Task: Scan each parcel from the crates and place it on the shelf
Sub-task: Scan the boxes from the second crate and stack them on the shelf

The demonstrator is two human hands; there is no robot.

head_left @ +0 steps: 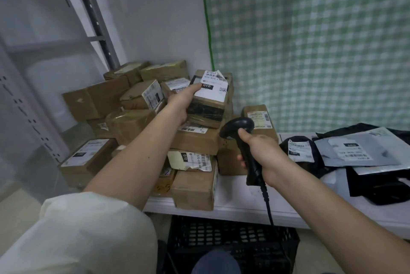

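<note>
- My left hand (183, 101) grips a small cardboard parcel (209, 98) from its left side, thumb laid on the top label, fingers wrapped underneath; I hold it lifted above the heap, label face up and tilted toward me.
- That parcel's white label shows "010" in a black box and a small square code at the right; one corner of the label is peeling up at the top edge. Dark tape bands run round the near side.
- My right hand (263, 151) is clenched round the grip of a black barcode scanner (243, 138), its head pointing up and left toward the held parcel, just below and right of it. Its cable (268, 205) drops over the counter edge.
- Beneath and behind the held parcel lies a pile of brown boxes (137, 118) heaped on the white counter (244, 205), stacked into the corner against the wall.
- One box in the pile (190, 159) bears a label marked "070".
- At the right of the counter lie grey and black mailer bags (355, 151) with labels, overlapping one another.
- A black plastic crate (230, 240) sits under the counter's front edge; what it holds I can't make out.
- A grey metal shelf upright (95, 16) rises at the left; a green checked curtain (310, 40) hangs behind the counter.
</note>
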